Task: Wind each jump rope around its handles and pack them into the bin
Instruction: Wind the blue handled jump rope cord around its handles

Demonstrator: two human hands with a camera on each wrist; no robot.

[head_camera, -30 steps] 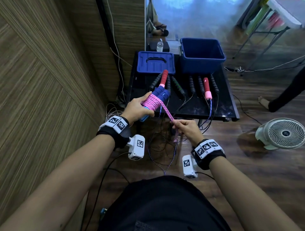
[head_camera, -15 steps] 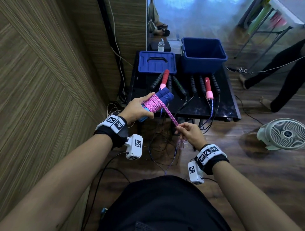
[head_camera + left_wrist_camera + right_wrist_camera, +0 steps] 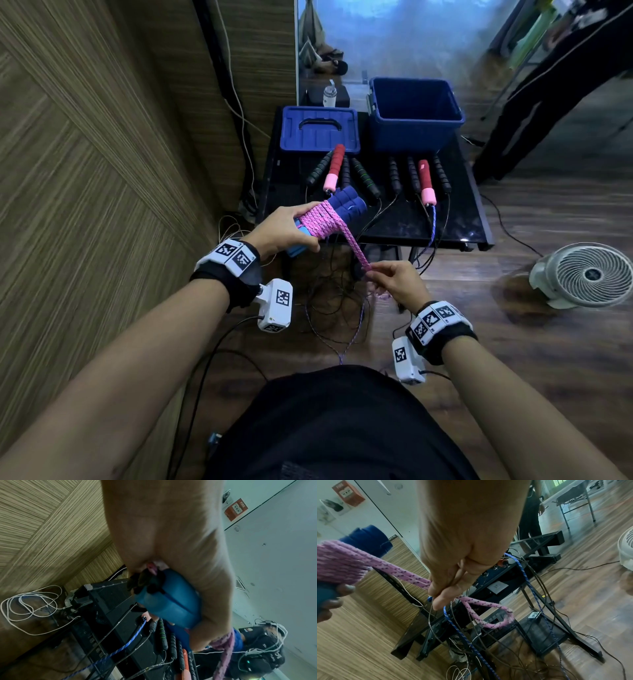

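My left hand [image 3: 284, 229] grips the two blue handles [image 3: 346, 205], fingers [image 3: 344, 589] curled around them below the wound pink rope [image 3: 322, 221]. My right hand [image 3: 397, 282] pinches the doubled rope between thumb and fingers [image 3: 440, 599], pulled taut from the bundle; a short loop of rope hangs past the pinch. I hold the bundle in the air over the near edge of the desk [image 3: 404, 226]. On the desk lie more jump ropes [image 3: 426, 181], with the open blue bin [image 3: 416, 133] at the back and its lid [image 3: 320, 132] just beside it.
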